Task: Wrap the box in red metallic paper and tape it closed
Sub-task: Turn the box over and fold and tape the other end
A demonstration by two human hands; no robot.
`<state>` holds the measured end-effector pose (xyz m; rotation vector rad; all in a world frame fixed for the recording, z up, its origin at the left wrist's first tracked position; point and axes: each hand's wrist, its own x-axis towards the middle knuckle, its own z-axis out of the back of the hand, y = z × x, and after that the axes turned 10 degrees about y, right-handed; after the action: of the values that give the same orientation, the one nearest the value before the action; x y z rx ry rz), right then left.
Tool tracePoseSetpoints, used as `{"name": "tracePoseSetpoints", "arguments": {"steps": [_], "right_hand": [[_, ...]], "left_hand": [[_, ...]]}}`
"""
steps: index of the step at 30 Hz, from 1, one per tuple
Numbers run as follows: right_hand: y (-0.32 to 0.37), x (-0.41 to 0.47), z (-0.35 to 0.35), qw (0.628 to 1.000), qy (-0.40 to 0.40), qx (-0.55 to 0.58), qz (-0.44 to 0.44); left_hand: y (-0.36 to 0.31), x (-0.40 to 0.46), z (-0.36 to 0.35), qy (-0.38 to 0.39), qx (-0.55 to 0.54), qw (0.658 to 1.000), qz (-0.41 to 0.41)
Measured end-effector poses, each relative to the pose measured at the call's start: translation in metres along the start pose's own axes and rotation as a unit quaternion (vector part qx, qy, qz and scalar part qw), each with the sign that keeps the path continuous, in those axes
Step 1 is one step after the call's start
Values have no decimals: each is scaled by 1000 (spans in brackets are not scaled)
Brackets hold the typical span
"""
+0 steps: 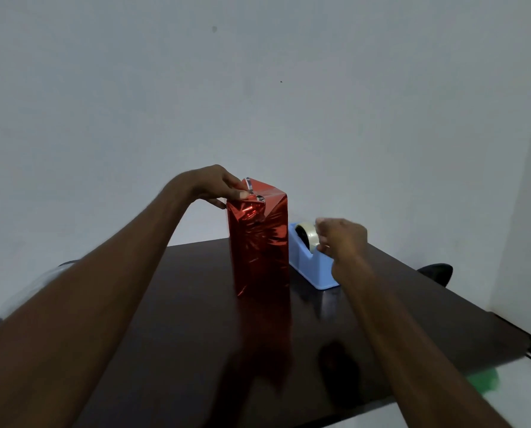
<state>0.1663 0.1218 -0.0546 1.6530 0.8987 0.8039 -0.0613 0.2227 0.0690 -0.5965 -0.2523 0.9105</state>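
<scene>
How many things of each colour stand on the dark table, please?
Red: 1, the wrapped box
Blue: 1, the tape dispenser, with a clear tape roll
Total: 2 on the table

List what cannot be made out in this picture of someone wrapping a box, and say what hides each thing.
- Head view: the box is fully covered by red paper, so the box itself is unseen.
- Whether the right hand holds tape: its back blocks the fingers and part of the tape dispenser.
- The black object beyond the table edge is too dark to identify.
- The green patch is blurred.
</scene>
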Motion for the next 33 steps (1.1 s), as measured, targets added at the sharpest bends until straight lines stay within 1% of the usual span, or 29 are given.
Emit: {"name": "tracePoseSetpoints", "arguments": {"steps": [4,7,10,13,15,17,19,24,27,29,31,33], "right_hand": [[53,-1,-23,991,81,-71,76],[89,7,-44,970,158,-160,87],[113,17,-64,928,254,-267,54],[125,30,-81,866,315,-388,13],[129,37,-91,827,333,-454,-7],[130,42,-99,801,342,-491,-18],[131,47,-106,786,345,-512,-28],[131,56,-125,762,361,-535,-55],[130,58,-132,723,362,-584,-67],[127,60,-135,701,349,-618,-62],[124,61,-135,697,336,-632,-48],[124,60,-133,683,325,-653,-38]], "left_hand": [[0,0,0,4,-7,1000,-4],[2,0,2,5,-1,1000,-5],[3,-1,3,7,3,1000,-4],[4,-1,4,7,8,1000,-7],[4,0,4,8,12,1000,-8],[4,1,4,8,14,1000,-5],[4,1,4,7,15,1000,-5],[5,3,5,8,20,1000,-9],[6,4,5,8,22,1000,-11],[6,4,5,10,27,999,-14],[7,4,5,14,26,999,-16],[7,5,6,15,23,1000,-16]]}}
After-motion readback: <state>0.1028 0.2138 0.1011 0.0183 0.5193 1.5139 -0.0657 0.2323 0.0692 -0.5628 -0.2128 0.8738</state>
